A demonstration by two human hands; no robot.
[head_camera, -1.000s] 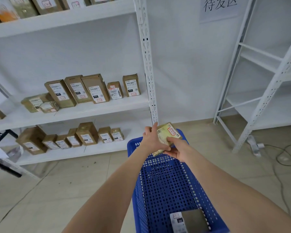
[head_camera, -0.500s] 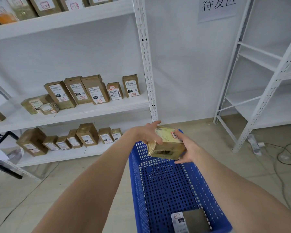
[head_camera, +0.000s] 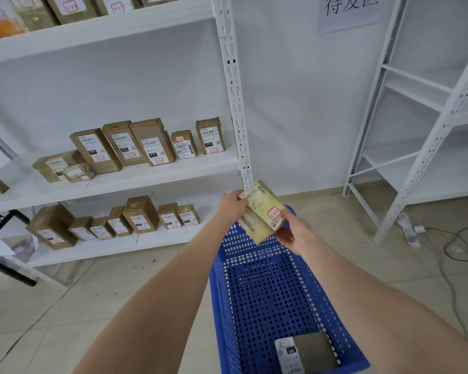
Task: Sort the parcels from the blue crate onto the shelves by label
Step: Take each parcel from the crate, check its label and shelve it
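I have the parcel (head_camera: 262,211) up in the air over the far end of the blue crate (head_camera: 219,292), tilted, its white label with a red-framed code facing me. My left hand (head_camera: 231,205) grips its upper left edge with the fingers curled round it. My right hand (head_camera: 295,233) holds the lower right corner, fingers underneath and thumb on the label side.

One more parcel (head_camera: 305,352) lies flat on the crate's floor at the near end. To the left, a white shelf (head_camera: 146,174) carries a row of upright brown boxes (head_camera: 152,141), and the lower shelf (head_camera: 119,245) holds another row (head_camera: 139,214). A second white rack (head_camera: 422,147) stands to the right, with a power strip (head_camera: 408,230) and a cable (head_camera: 457,247) on the floor beside it.
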